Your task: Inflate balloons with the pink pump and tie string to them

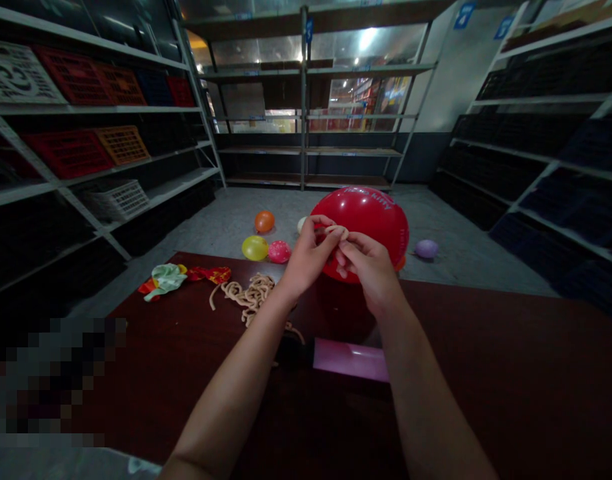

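A large red balloon (371, 227) with pale lettering is just beyond my hands, over the far edge of the dark table (486, 360). My left hand (311, 257) is closed in a pinch on a short beige cord (337, 231). Against it, my right hand (367, 265) pinches the same cord with thumb and fingertips. The balloon's neck is hidden behind my fingers. To the left of my left hand lies a tangled pile of beige cord (253, 293). Beneath my forearms rests a pink cylinder (351, 359) with a black end, partly covered by my right arm.
Deflated balloons (167, 280) lie at the table's far left. On the floor beyond are an orange balloon (265, 221), a yellow balloon (255, 248), a pink balloon (279, 251) and a purple balloon (427, 249). Shelves with crates (123, 145) surround the area.
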Motion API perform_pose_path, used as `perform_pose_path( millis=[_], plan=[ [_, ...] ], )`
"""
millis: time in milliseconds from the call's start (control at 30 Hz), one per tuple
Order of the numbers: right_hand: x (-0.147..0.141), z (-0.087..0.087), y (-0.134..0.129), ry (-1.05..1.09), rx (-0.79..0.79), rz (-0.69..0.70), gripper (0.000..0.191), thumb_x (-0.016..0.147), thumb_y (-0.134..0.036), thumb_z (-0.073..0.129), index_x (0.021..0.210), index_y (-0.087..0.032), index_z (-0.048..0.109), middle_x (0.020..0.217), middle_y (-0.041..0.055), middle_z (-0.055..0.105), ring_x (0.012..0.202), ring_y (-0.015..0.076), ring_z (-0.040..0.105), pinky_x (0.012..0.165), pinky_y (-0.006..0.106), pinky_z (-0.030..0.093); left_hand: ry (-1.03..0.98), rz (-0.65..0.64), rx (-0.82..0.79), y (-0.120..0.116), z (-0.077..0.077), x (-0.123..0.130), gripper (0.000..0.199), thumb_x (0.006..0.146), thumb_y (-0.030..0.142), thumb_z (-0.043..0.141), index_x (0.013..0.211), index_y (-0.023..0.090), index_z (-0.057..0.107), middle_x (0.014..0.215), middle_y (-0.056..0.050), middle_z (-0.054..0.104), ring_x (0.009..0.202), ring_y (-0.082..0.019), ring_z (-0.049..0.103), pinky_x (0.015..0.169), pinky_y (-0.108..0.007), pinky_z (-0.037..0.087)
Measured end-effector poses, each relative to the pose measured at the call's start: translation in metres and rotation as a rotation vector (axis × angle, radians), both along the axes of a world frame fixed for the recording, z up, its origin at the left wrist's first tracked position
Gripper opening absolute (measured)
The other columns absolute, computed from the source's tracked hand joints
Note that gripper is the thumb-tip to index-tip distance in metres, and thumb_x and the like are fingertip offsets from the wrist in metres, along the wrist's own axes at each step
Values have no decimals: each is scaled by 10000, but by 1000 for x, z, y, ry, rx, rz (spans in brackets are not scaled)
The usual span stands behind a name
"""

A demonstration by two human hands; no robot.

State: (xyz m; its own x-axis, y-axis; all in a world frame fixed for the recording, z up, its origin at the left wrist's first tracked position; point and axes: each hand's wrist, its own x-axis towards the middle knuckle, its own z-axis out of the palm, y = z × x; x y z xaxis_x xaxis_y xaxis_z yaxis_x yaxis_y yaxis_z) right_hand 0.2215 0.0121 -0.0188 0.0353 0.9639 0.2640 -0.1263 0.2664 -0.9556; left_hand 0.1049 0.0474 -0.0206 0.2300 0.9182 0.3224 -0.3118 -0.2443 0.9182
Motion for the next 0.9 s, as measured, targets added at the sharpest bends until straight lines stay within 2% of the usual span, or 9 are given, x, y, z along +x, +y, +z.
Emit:
perform_pose_path(
  millis=[167, 333, 433, 533, 700, 800, 900],
  plan=[
    [1, 1, 0, -35, 11, -45, 348, 811, -550, 722, 787, -219, 617, 593, -53, 525, 496, 79, 452, 482, 244, 383, 70, 11, 106, -1, -1, -2, 182, 902, 361, 714, 900, 182, 682, 655, 6, 622, 561, -103, 585, 563, -224, 456],
    [4, 3, -2, -74, 46, 14, 351, 809, -544, 734, 783, -208, 638, 605, -42, 571, 472, 77, 473, 455, 244, 382, 84, 99, 169, -2, 0, -5, 244, 864, 407, 757, 784, 182, 708, 619, 3, 613, 574, -90, 544, 541, -209, 408],
    [8, 2, -2, -170, 60, 52, 329, 821, -516, 736, 901, -206, 662, 596, -51, 583, 442, 82, 482, 420, 240, 361, 41, 105, 93, -6, 4, -4, 299, 837, 463, 771, 772, 176, 717, 598, 4, 603, 560, -89, 537, 507, -201, 392],
    [10, 0, -2, -286, 86, 31, 286, 851, -455, 720, 997, -216, 660, 584, -66, 587, 406, 77, 470, 399, 233, 333, -48, 114, -58, -11, 9, 0, 341, 784, 489, 811, 778, 159, 725, 581, 16, 584, 515, -73, 515, 464, -186, 368],
    [1, -1, -5, -363, 167, -83, 155, 879, -376, 686, 939, -233, 681, 576, -71, 574, 407, 65, 467, 419, 224, 332, -188, 129, -254, -16, 15, 5, 360, 769, 494, 821, 835, 151, 736, 615, 27, 609, 453, -34, 454, 414, -160, 320],
    [-7, 0, -6, -303, 164, -103, 149, 857, -364, 685, 879, -217, 694, 553, -69, 548, 427, 64, 452, 431, 222, 323, -229, 165, -302, -17, 17, 7, 356, 769, 482, 825, 841, 150, 719, 631, 31, 614, 478, -37, 488, 440, -153, 366],
    [-14, 1, -5, -108, 90, -99, 191, 800, -386, 715, 845, -202, 688, 502, -81, 496, 422, 61, 398, 425, 221, 289, -281, 141, -299, -18, 18, 6, 398, 784, 526, 799, 795, 155, 656, 550, 71, 498, 425, -27, 409, 410, -144, 317]
  ],
)
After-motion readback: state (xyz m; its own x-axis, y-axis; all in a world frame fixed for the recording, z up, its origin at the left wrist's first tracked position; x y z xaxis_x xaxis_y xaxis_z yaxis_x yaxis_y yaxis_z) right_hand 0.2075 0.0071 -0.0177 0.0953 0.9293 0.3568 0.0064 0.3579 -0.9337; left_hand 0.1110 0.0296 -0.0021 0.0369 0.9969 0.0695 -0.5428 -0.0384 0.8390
